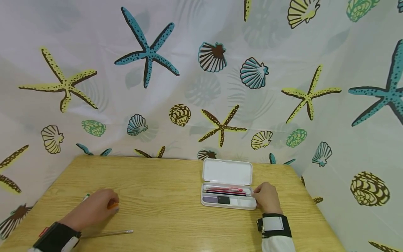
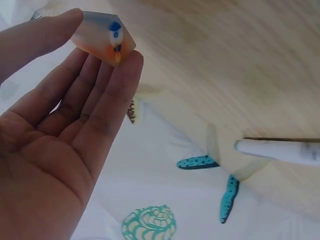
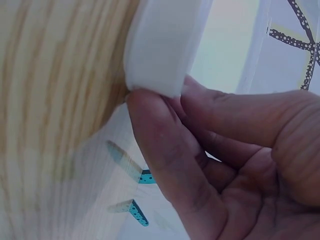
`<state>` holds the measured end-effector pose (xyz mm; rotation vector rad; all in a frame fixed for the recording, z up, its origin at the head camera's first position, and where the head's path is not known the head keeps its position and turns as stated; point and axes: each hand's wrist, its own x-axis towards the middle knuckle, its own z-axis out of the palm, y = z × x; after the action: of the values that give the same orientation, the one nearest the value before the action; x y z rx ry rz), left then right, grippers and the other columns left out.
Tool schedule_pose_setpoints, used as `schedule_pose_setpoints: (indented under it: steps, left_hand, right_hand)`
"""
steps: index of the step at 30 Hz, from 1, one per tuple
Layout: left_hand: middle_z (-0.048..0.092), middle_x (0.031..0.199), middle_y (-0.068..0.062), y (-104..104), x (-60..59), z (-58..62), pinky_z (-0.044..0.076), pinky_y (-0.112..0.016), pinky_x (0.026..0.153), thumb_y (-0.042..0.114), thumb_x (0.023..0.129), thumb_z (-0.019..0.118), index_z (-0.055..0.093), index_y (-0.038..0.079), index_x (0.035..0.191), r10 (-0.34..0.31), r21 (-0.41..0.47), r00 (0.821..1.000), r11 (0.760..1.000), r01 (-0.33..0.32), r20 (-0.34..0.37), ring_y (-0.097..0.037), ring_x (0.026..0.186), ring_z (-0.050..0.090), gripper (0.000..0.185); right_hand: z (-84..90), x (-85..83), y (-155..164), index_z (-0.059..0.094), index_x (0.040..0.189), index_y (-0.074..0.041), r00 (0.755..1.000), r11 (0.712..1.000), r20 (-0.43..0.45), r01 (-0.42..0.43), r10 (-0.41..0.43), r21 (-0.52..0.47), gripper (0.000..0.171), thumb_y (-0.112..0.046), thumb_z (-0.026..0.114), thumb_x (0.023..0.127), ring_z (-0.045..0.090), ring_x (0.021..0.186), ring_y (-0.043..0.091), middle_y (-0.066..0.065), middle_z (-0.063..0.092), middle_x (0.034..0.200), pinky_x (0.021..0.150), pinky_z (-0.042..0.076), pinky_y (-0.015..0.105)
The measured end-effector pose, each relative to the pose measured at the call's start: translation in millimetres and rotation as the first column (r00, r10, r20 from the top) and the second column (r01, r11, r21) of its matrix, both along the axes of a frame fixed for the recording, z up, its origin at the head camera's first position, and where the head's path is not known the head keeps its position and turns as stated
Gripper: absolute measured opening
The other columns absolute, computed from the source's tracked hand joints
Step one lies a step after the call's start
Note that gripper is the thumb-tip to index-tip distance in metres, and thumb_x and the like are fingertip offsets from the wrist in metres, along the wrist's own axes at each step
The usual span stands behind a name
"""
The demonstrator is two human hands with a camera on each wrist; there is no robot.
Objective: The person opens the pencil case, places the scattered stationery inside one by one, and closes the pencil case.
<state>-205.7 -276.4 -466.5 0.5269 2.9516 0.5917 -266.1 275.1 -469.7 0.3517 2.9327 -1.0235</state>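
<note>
My left hand (image 1: 96, 206), over the left of the table, pinches a small angular block (image 2: 107, 37), orange and pale blue with a cartoon figure printed on it, between thumb and fingertips. Its exact kind is unclear. On the right, my right hand (image 1: 267, 197) pinches the right end of a white pencil case (image 3: 160, 47). The case lies flat with its lid (image 1: 227, 172) raised at the back. Inside it are a red pen (image 1: 231, 189), dark pencils, a purple-and-black item (image 1: 217, 200) and a white block (image 1: 242, 202).
A pencil (image 1: 110, 233) lies in front of my left hand. Behind that hand is a white marker (image 2: 280, 151) with a green end, partly hidden. Something red (image 1: 43, 231) shows beside the left wrist. A patterned cloth (image 1: 189, 87) hangs along the table's back edge.
</note>
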Motion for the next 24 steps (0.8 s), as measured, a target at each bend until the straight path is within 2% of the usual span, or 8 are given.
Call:
schedule_pose_setpoints:
  steps: [5, 8, 13, 19, 24]
  left_hand:
    - [0.059, 0.080, 0.008, 23.1, -3.8, 14.7, 0.048, -0.030, 0.064, 0.012, 0.088, 0.081, 0.074, 0.010, 0.094, -0.013, 0.003, 1.000, 1.000, 0.013, 0.007, -0.008, 0.071, 0.051, 0.009]
    - [0.057, 0.080, 0.007, 40.2, -8.7, 21.3, 0.047, -0.029, 0.063, 0.010, 0.089, 0.080, 0.073, 0.010, 0.093, -0.062, 0.029, 0.998, 0.998, 0.062, -0.003, -0.008, 0.070, 0.050, 0.007]
    - [0.057, 0.080, 0.008, 73.3, -18.2, 31.1, 0.047, -0.026, 0.063, 0.009, 0.089, 0.080, 0.074, 0.010, 0.092, -0.135, 0.035, 0.989, 0.990, 0.137, -0.060, -0.006, 0.070, 0.050, 0.007]
    - [0.058, 0.081, 0.006, 126.3, -32.4, 48.4, 0.049, -0.026, 0.064, 0.008, 0.090, 0.079, 0.074, 0.008, 0.093, -0.229, 0.061, 0.967, 0.970, 0.237, -0.113, -0.006, 0.070, 0.052, 0.006]
    - [0.057, 0.081, 0.006, 176.9, -40.4, 59.5, 0.050, -0.023, 0.065, 0.008, 0.092, 0.078, 0.075, 0.008, 0.094, -0.330, 0.062, 0.932, 0.938, 0.342, -0.151, -0.006, 0.070, 0.052, 0.004]
  right_hand:
    - [-0.3, 0.4, 1.5, 0.071, 0.090, 0.008, 1.000, 1.000, 0.013, 0.003, -0.003, 0.000, 0.009, -0.001, 0.073, 0.091, 0.061, 0.065, 0.024, 0.015, 0.067, 0.081, 0.054, 0.050, 0.031]
    - [1.0, 0.8, 1.8, 0.071, 0.089, 0.008, 1.000, 1.000, 0.017, 0.004, -0.004, 0.004, 0.009, -0.001, 0.073, 0.091, 0.061, 0.065, 0.024, 0.015, 0.066, 0.081, 0.054, 0.050, 0.030]
    - [2.3, 1.1, 2.5, 0.071, 0.089, 0.007, 1.000, 1.000, 0.022, 0.002, -0.002, 0.006, 0.009, -0.001, 0.072, 0.091, 0.060, 0.064, 0.024, 0.015, 0.066, 0.080, 0.054, 0.050, 0.031]
    - [1.8, -0.6, 2.4, 0.071, 0.089, 0.007, 1.000, 1.000, 0.017, 0.005, -0.005, 0.014, 0.008, -0.001, 0.072, 0.091, 0.060, 0.064, 0.024, 0.014, 0.066, 0.080, 0.054, 0.050, 0.031]
    - [1.2, -1.6, 1.2, 0.071, 0.088, 0.007, 1.000, 1.000, 0.011, 0.000, 0.000, 0.010, 0.008, 0.000, 0.073, 0.091, 0.060, 0.063, 0.023, 0.015, 0.066, 0.080, 0.053, 0.049, 0.030]
